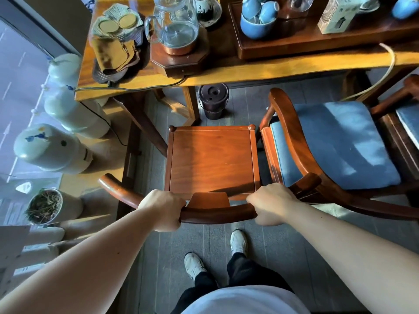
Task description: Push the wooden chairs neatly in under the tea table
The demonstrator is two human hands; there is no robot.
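chair (212, 159): on floor before the table (249, 69), seat front near its edge, not yet under | left hand (162, 209), right hand (272, 205): both closed around the back rail (217, 214) | handling: solid wood, stiff, probably heavy; push from rail, keep clear of cushioned chair (335, 143) just beside

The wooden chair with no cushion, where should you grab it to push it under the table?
Grab the wooden chair by its curved top rail, from behind. That rail is the nearest part, and the seat's front already faces the tea table. Put one hand on each side of the back splat, as the left hand and right hand do now, so it should push straight.
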